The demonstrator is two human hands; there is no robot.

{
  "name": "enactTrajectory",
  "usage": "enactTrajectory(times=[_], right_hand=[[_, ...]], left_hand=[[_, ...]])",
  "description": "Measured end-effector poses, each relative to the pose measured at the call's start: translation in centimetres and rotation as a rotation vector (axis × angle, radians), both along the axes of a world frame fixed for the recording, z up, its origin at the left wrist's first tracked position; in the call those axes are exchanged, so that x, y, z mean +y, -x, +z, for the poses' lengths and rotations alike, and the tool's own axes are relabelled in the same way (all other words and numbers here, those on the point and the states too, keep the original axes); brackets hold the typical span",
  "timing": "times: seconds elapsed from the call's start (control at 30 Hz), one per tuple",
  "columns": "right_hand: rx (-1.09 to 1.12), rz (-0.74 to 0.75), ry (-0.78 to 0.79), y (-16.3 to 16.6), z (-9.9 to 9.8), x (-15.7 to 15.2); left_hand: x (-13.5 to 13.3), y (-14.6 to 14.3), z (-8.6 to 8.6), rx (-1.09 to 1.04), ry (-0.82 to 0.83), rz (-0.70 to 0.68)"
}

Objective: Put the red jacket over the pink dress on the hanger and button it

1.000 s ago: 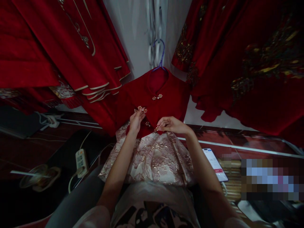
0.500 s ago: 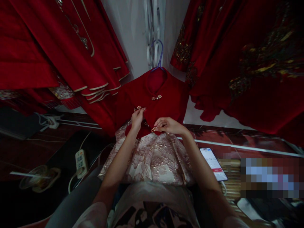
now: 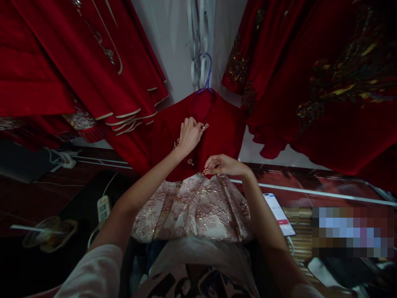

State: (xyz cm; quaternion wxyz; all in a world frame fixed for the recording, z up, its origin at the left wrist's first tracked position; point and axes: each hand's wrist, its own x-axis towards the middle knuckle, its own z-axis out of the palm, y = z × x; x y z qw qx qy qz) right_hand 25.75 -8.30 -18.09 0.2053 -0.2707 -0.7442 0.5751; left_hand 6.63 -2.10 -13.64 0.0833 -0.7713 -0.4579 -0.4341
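The red top (image 3: 228, 132) hangs before me on a purple hanger (image 3: 209, 73), directly beneath both hands. My left hand (image 3: 190, 134) pinches the upper beaded clasp (image 3: 206, 126) near the collar; my right hand (image 3: 226, 164) grips the lower clasp (image 3: 203, 172) at the hem, just above pale brocade (image 3: 186, 207). Beyond my right forearm lies a lit phone (image 3: 279, 213), its writing too small for me to read.

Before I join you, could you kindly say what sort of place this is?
Possibly a clothing shop or workroom: ornate red garments hang on both sides, a red top on a purple hanger.
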Motion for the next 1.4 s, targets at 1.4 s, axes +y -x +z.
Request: enactTrajectory(times=[1.4], right_hand=[[-0.498, -1.245, -0.903, -1.5, 6.4, 12.2]], left_hand=[[0.2, 13.1, 8.9, 0.08, 0.226, 0.622]])
